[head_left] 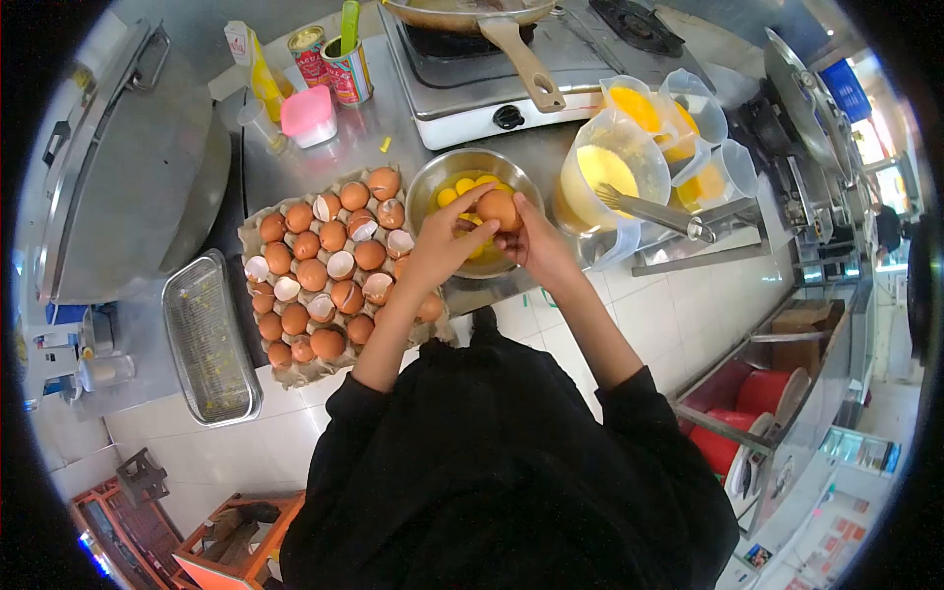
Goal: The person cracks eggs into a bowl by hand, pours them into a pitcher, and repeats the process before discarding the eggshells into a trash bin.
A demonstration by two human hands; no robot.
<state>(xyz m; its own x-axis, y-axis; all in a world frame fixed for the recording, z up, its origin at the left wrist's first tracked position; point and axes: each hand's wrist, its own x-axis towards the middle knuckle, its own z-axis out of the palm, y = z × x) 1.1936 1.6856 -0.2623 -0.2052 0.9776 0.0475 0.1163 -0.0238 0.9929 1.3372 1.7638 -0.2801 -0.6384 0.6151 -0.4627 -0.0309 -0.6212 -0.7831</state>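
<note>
Egg [499,208] half-hidden by left hand [440,246], right hand [536,246]

Steel counter [393,123] bears egg tray [254,218], bowl [423,183], stove [590,61].

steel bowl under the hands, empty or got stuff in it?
Not empty. The steel bowl holds several yellow yolks, visible around the egg that the left hand and right hand hold over it.

An egg tray [258,211] lay at the bowl's [430,177] nine o'clock, a stove [472,103] at twelve, a jug [575,211] at three.
</note>
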